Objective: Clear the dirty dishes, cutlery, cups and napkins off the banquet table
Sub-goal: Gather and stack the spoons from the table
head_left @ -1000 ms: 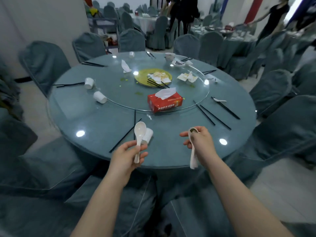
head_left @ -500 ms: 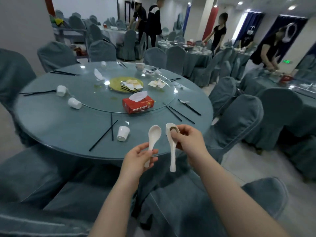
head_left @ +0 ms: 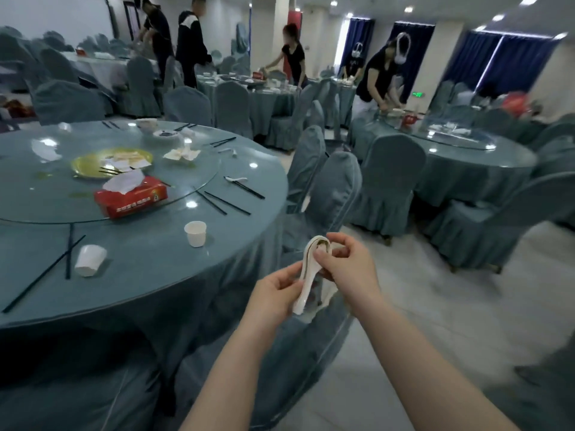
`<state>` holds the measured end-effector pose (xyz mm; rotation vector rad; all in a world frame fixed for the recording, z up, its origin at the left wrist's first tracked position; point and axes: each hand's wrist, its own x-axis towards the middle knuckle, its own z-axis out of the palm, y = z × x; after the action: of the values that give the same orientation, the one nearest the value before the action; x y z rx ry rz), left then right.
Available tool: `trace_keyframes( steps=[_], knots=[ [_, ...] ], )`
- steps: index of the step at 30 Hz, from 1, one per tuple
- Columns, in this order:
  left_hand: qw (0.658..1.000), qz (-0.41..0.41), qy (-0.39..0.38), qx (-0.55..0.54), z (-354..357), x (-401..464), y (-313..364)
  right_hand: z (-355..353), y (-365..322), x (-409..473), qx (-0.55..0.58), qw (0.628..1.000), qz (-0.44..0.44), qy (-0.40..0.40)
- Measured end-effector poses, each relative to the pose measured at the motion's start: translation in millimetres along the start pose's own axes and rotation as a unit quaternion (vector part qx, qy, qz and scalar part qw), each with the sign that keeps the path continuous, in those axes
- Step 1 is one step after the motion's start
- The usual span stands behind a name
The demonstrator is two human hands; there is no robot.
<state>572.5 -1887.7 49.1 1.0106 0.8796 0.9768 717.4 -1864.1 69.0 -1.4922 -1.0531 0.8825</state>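
Observation:
Two white ceramic spoons [head_left: 306, 276] lie nested together, bowls up, just off the right edge of the round banquet table [head_left: 161, 275]. My left hand [head_left: 275, 295] grips their handles from the left. My right hand [head_left: 345, 269] pinches the bowls with thumb and fingers. On the table stand two white cups [head_left: 195, 233], black chopsticks [head_left: 225, 202], another white spoon [head_left: 235, 179], a yellow plate [head_left: 90, 164] with crumpled napkins [head_left: 182, 154] and a red tissue box [head_left: 132, 199].
Covered chairs [head_left: 333, 194] stand close on the right of the table. A second round table [head_left: 473, 163] is further right. Several people work at tables at the back. Tiled floor [head_left: 420, 306] shows between the tables.
My hands came together and the two spoons, held apart before, are now stacked. The view has swung right, so the table sits at the left.

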Motion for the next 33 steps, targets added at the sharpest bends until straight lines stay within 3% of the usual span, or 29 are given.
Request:
trace_keyframes(
  steps=[6,11,20,33],
  knots=[
    [0.998,-0.047,-0.029,-0.033,124,35,-35,-123,25,38,-0.007,1.000,-0.001,0.009],
    [0.997,-0.015,0.008,0.074,175,78,-46,-170,38,81,-0.009,1.000,-0.001,0.008],
    [0.987,0.018,0.144,0.063,181,200,-42,-172,46,218,-0.057,0.992,-0.020,-0.111],
    [0.961,0.060,0.270,0.016,190,411,9,-201,26,457,-0.022,0.984,-0.025,-0.175]
  ],
)
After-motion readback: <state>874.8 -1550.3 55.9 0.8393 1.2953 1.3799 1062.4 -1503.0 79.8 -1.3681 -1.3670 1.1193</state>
